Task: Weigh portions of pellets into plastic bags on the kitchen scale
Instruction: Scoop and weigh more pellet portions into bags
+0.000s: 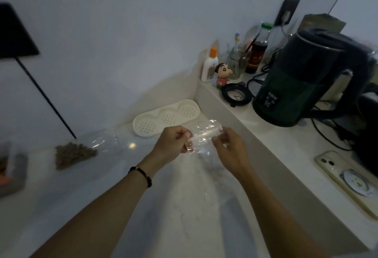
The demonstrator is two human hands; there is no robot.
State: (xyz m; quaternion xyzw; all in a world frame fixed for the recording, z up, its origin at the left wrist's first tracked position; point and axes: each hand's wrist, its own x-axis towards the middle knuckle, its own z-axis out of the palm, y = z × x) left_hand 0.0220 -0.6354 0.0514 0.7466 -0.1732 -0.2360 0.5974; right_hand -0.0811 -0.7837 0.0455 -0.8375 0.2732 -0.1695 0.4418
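While both forearms are stretched forward over the pale marbled counter (184,206), a crumpled, empty clear plastic bag (204,135) is held in the air between the two hands, at the centre of the view. One end of it is pinched by the curled fingers and thumb of the left hand (173,141), at 9 o'clock of the bag; the other end is gripped by the bent fingers of the right hand (231,149), at 3 o'clock. A dark beaded bracelet (141,175) is worn on the left wrist.

A second clear plastic bag holding brown pellets (75,154) is seen lying on the counter, well apart from the hands at 9 o'clock. Two bags are thus counted, one filled and one empty. At the far left edge a grey, blurred object (12,174) is seen; whether it is the scale cannot be told.

One white perforated tray (165,117) lies just beyond the hands at 12 o'clock. On the raised ledge at 2 o'clock stand one dark green electric kettle (302,79) and one small cartoon figurine (223,74); one cream-cased phone (347,180) lies at 3 o'clock.
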